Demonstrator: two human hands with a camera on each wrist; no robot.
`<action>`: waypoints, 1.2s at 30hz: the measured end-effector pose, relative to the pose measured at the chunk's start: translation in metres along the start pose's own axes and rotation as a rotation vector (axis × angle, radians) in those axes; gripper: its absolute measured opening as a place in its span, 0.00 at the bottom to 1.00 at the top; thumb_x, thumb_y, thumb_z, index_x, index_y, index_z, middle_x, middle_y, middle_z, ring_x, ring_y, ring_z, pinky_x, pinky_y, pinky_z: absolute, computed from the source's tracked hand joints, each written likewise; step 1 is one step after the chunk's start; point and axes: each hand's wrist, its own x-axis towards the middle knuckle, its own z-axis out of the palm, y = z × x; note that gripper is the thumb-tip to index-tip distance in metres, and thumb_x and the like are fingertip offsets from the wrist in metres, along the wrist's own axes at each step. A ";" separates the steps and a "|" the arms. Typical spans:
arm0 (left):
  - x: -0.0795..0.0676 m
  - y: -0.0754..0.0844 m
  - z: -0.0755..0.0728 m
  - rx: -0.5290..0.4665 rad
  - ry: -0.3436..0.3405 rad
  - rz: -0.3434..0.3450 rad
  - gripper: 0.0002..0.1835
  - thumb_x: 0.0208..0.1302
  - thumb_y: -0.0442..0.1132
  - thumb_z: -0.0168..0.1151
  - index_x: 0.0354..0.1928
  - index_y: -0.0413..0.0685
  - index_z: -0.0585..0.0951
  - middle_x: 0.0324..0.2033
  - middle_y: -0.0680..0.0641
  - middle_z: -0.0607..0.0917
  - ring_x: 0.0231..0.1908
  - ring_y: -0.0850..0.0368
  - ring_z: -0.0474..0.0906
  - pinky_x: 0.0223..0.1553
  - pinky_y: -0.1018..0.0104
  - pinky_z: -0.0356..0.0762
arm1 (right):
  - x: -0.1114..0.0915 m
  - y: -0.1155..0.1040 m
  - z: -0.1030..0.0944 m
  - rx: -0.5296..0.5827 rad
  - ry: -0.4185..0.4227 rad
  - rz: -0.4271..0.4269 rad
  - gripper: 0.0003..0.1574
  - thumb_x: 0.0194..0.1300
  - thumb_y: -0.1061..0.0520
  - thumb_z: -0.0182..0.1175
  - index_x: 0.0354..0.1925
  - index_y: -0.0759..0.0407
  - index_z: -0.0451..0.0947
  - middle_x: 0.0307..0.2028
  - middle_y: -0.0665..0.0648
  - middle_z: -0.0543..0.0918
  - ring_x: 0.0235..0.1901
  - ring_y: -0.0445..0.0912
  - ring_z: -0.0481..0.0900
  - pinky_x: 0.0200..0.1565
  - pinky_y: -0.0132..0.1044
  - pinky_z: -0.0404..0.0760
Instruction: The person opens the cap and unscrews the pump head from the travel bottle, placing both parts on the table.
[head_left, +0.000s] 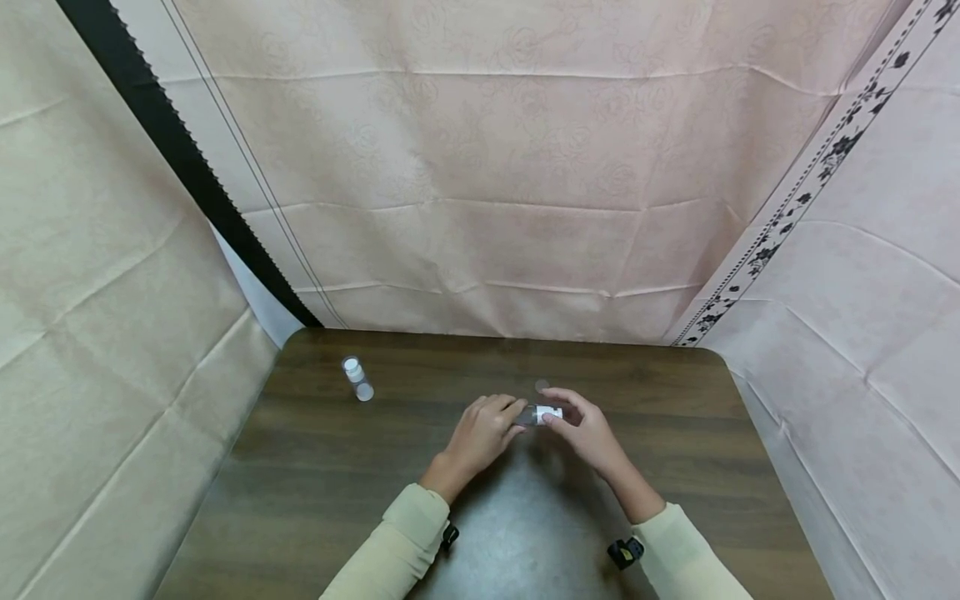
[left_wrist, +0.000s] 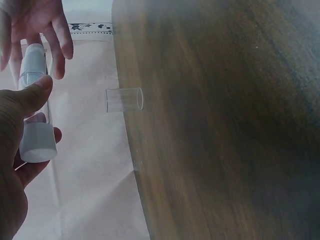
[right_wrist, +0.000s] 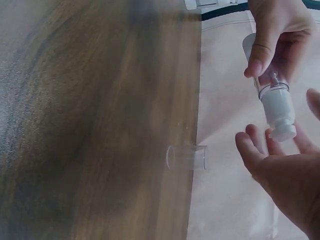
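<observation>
A small pump bottle (head_left: 549,413) with a clear body and white pump top lies level between the hands. My left hand (head_left: 484,427) grips its clear body, thumb on one side and fingers on the other. In the right wrist view, the white pump head (right_wrist: 283,131) points at my right hand (right_wrist: 287,172). That hand's fingers are spread and loosely bent around the head, with a gap to the thumb. A clear cylindrical cap (left_wrist: 125,100) sits on the table beyond the hands, apart from both.
A second small bottle (head_left: 357,378) with a white top lies at the table's far left. The brown wooden table (head_left: 300,483) ends at a hanging pale cloth (head_left: 487,208). More cloth hangs on both sides.
</observation>
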 end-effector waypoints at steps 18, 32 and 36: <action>0.002 0.001 0.001 0.042 0.045 0.042 0.22 0.59 0.45 0.78 0.53 0.46 0.86 0.44 0.48 0.89 0.42 0.57 0.87 0.43 0.64 0.84 | 0.007 -0.005 -0.001 0.121 -0.084 0.267 0.22 0.79 0.54 0.57 0.60 0.70 0.76 0.49 0.65 0.82 0.44 0.56 0.86 0.49 0.50 0.88; 0.000 0.000 0.002 0.055 0.034 0.039 0.21 0.62 0.46 0.76 0.54 0.47 0.87 0.45 0.49 0.90 0.42 0.57 0.87 0.44 0.64 0.84 | 0.008 -0.008 -0.001 0.221 -0.087 0.305 0.20 0.75 0.60 0.61 0.59 0.72 0.77 0.53 0.67 0.81 0.46 0.47 0.85 0.51 0.41 0.87; -0.001 -0.001 0.003 0.050 0.026 0.029 0.21 0.62 0.47 0.76 0.54 0.47 0.87 0.45 0.49 0.90 0.43 0.57 0.87 0.44 0.64 0.84 | 0.008 -0.009 0.000 0.212 -0.081 0.289 0.20 0.73 0.61 0.64 0.58 0.72 0.79 0.54 0.68 0.81 0.47 0.48 0.84 0.51 0.41 0.87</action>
